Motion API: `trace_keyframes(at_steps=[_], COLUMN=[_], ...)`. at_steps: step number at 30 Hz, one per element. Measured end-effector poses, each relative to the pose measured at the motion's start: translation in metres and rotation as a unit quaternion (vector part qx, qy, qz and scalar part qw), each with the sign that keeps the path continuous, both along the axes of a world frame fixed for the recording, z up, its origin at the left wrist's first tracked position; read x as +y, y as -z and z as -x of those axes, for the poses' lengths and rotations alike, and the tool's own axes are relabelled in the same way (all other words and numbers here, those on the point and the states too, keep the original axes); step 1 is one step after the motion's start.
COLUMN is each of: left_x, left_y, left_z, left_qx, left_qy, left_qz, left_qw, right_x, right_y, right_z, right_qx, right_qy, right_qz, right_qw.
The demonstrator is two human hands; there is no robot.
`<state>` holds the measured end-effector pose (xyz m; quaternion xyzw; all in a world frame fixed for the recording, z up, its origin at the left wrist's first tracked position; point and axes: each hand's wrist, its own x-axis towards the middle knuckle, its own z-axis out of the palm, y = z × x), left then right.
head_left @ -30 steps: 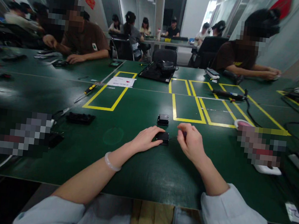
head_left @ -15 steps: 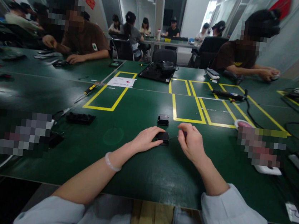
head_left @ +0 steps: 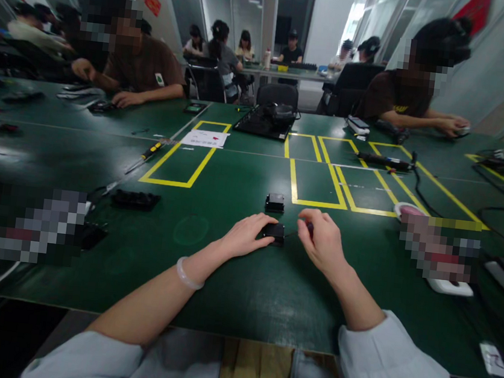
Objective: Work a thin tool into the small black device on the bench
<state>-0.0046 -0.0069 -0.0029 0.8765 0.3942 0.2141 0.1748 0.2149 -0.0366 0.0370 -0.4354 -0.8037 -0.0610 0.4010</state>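
Observation:
My left hand (head_left: 247,235) rests on the green table (head_left: 223,283) with its fingers curled around a small black box-shaped part (head_left: 274,233), holding it down. My right hand (head_left: 323,241) is closed around a thin tool with a dark handle (head_left: 309,226); its fine tip points left toward the black part. A second small black part (head_left: 275,202) lies on the table just beyond the first, apart from both hands.
Yellow tape rectangles (head_left: 177,165) mark the table ahead. A black tray (head_left: 135,199) and a screwdriver (head_left: 146,156) lie to the left, cables (head_left: 428,197) and a white device (head_left: 450,286) to the right. Other people work at the far side.

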Motion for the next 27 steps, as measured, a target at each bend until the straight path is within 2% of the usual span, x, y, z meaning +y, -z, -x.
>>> trace_keyframes(at_steps=[27], left_x=[-0.0012], left_y=[-0.0036], left_z=[-0.0001], left_qx=[0.005], left_qy=[0.003], left_qz=[0.002], left_qw=[1.000], right_x=[-0.0004], right_y=[0.0018], right_z=[-0.0014], right_qx=[0.003], right_qy=[-0.001], right_qz=[0.018], right_qw=[1.000])
